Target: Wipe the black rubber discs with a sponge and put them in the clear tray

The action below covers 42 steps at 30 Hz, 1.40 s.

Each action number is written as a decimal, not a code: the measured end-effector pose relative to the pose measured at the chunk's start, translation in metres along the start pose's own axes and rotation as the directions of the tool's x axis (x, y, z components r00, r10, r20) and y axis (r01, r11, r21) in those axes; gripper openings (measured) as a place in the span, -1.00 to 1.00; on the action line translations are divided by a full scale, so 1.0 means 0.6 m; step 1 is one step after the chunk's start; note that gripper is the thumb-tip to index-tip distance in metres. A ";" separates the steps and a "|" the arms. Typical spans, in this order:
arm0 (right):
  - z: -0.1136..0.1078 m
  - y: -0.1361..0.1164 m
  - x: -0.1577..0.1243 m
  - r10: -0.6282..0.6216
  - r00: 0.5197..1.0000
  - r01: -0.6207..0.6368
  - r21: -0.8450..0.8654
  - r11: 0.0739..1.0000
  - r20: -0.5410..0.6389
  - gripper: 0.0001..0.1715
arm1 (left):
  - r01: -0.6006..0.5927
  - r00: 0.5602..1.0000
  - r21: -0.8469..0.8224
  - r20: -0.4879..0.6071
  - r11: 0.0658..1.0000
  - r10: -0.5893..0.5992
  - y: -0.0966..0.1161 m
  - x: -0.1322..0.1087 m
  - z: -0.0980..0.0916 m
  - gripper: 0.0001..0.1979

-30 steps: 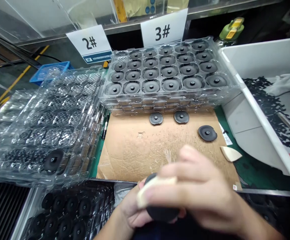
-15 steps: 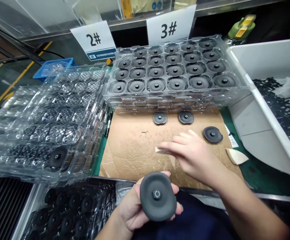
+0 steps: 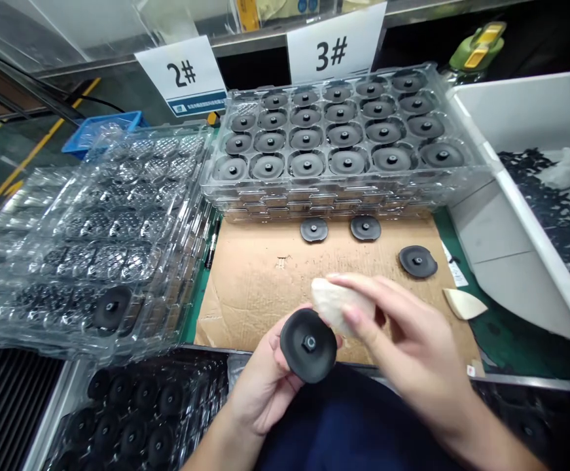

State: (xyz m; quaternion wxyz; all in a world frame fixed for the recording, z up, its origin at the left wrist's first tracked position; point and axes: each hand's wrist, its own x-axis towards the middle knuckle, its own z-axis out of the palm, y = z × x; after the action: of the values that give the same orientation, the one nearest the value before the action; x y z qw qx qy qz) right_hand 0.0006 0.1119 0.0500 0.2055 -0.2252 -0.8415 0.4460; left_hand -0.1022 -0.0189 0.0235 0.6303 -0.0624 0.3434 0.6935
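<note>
Between the fingers of my left hand (image 3: 262, 389) is a black rounded disc (image 3: 297, 356) with a small metal-tipped stud at its centre, tilted with the stud side up. My right hand (image 3: 412, 343) pinches a cream-white sponge (image 3: 336, 302) just above the disc's upper right edge; whether they touch I cannot tell. Three similar discs lie on the brown cardboard (image 3: 245, 294): one disc (image 3: 314, 229) and another disc (image 3: 366, 227) near the tray stack, and a third disc (image 3: 418, 261) to the right.
A clear tray stack (image 3: 343, 193) filled with discs stands behind the cardboard. More clear trays (image 3: 118, 226) are piled at left, with one disc (image 3: 112, 307) on top. To the right are a second sponge wedge (image 3: 464, 303) and a white bin (image 3: 500, 248) of small black parts.
My right hand has turned and come down beside the disc, and the sponge now shows plainly in its fingers. My left hand has raised and tilted the disc.
</note>
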 end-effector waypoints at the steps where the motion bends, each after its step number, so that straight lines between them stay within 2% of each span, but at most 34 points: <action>1: -0.002 -0.022 0.002 -0.071 0.997 0.070 0.038 0.997 0.005 -0.62 | -0.046 0.998 0.016 -0.041 0.999 0.047 -0.001 0.000 0.001 -0.70; 3: 0.000 -0.051 0.006 -0.165 0.979 0.158 0.067 0.985 0.122 -0.62 | -0.149 0.983 0.038 -0.105 0.988 0.152 -0.001 0.001 0.001 -0.63; 6: 0.014 -0.060 0.016 -0.128 0.927 0.119 0.048 0.992 0.352 -0.68 | -0.276 0.944 0.088 -0.160 0.957 0.287 -0.003 0.002 -0.003 -0.64; 7: 0.020 -0.058 0.020 -0.114 0.930 0.109 0.034 0.993 0.349 -0.70 | -0.304 0.935 0.108 -0.156 0.947 0.318 -0.005 0.002 -0.004 -0.66; 9: 0.031 -0.056 0.026 -0.149 0.969 0.148 0.017 0.989 0.198 -0.67 | -0.322 0.932 0.133 -0.131 0.937 0.338 -0.007 0.002 -0.004 -0.71; 11: 0.036 -0.056 0.026 -0.208 0.974 0.204 0.056 0.977 0.093 -0.62 | -0.321 0.935 0.143 -0.114 0.936 0.337 -0.006 0.000 -0.004 -0.68; 12: 0.034 -0.056 0.023 -0.220 0.968 0.209 0.102 0.973 0.118 -0.62 | -0.327 0.932 0.141 -0.114 0.934 0.343 -0.004 0.000 -0.004 -0.60; 14: 0.021 -0.048 0.016 -0.198 0.936 0.147 0.188 0.971 0.290 -0.66 | -0.343 0.922 0.136 -0.141 0.930 0.361 0.002 -0.001 -0.008 -0.47; 15: 0.012 -0.038 0.012 -0.153 0.923 0.089 0.190 0.978 0.352 -0.70 | -0.342 0.918 0.131 -0.164 0.930 0.361 0.005 -0.002 -0.011 -0.45; 16: 0.005 -0.022 0.008 -0.086 0.926 0.029 0.158 0.987 0.367 -0.72 | -0.336 0.918 0.117 -0.182 0.935 0.352 0.007 -0.002 -0.013 -0.46; 17: 0.000 -0.003 0.006 -0.009 0.945 -0.027 0.103 0.994 0.326 -0.74 | -0.325 0.922 0.095 -0.189 0.941 0.338 0.009 -0.003 -0.015 -0.48; 19: 0.002 0.048 0.001 0.118 0.985 -0.112 -0.050 0.992 0.127 -0.73 | -0.302 0.940 0.042 -0.153 0.952 0.304 0.011 -0.005 -0.014 -0.49; 20: 0.010 0.075 -0.001 0.147 0.989 -0.144 -0.125 0.982 0.020 -0.71 | -0.295 0.948 0.017 -0.118 0.955 0.294 0.011 -0.006 -0.013 -0.47; 22: 0.032 0.125 -0.004 0.138 0.985 -0.159 -0.253 0.954 -0.099 -0.68 | -0.275 0.960 -0.023 -0.060 0.961 0.273 0.011 -0.008 -0.007 -0.46; 25: 0.061 0.164 -0.009 0.095 0.982 -0.148 -0.350 0.925 -0.166 -0.66 | -0.231 0.973 -0.081 0.012 0.970 0.232 0.010 -0.011 -0.003 -0.51; 29: 0.060 0.141 -0.015 0.008 0.967 -0.102 -0.361 0.927 -0.255 -0.60 | -0.203 0.959 -0.103 0.178 0.974 0.219 0.009 -0.014 -0.009 -0.53; 31: 0.052 0.115 -0.021 -0.051 0.967 -0.022 -0.283 0.959 -0.248 -0.61 | -0.221 0.943 -0.077 0.235 0.972 0.233 0.007 -0.015 -0.015 -0.52; 33: 0.050 0.094 -0.030 -0.057 0.976 0.022 -0.163 0.986 -0.212 -0.59 | -0.307 0.922 0.017 0.253 0.952 0.292 0.004 -0.014 -0.022 -0.49; 34: 0.052 0.088 -0.035 -0.039 0.983 0.019 -0.112 0.993 -0.178 -0.57 | -0.389 0.904 0.127 0.246 0.913 0.351 0.004 -0.013 -0.025 -0.48; 35: 0.057 0.085 -0.040 -0.020 0.990 0.009 -0.080 0.997 -0.140 -0.56 | -0.498 0.864 0.287 0.248 0.818 0.439 0.004 -0.011 -0.030 -0.45; 36: 0.062 0.084 -0.045 -0.010 0.995 0.003 -0.066 0.998 -0.099 -0.55 | -0.602 0.795 0.472 0.282 0.644 0.537 0.005 -0.007 -0.034 -0.39; 37: 0.068 0.086 -0.049 -0.009 0.998 0.005 -0.067 0.998 -0.057 -0.54 | -0.660 0.709 0.635 0.350 0.401 0.612 0.007 -0.004 -0.038 -0.28; 38: 0.073 0.089 -0.052 -0.015 1.000 0.013 -0.074 0.997 -0.023 -0.53 | -0.662 0.625 0.736 0.437 0.142 0.646 0.010 0.000 -0.042 -0.15; 39: 0.077 0.092 -0.055 -0.026 1.000 0.027 -0.083 0.996 0.005 -0.52 | -0.629 0.560 0.774 0.519 -0.077 0.645 0.013 0.003 -0.045 -0.03; 40: 0.079 0.094 -0.056 -0.045 0.999 0.047 -0.094 0.995 0.021 -0.51 | -0.594 0.516 0.771 0.584 -0.230 0.626 0.016 0.005 -0.047 0.05; 41: 0.079 0.095 -0.057 -0.073 0.997 0.076 -0.106 0.991 0.032 -0.49 | -0.570 0.490 0.759 0.622 -0.315 0.610 0.018 0.005 -0.049 0.09; 42: 0.077 0.094 -0.056 -0.114 0.993 0.118 -0.122 0.985 0.042 -0.48 | -0.556 0.479 0.752 0.638 -0.354 0.603 0.020 0.004 -0.049 0.10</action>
State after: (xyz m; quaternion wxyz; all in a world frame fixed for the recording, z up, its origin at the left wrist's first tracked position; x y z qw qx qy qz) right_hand 0.0140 0.0908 -0.0264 0.2022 -0.1803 -0.8828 0.3838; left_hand -0.1237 -0.0328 0.0045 0.0384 0.5342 0.6860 0.4925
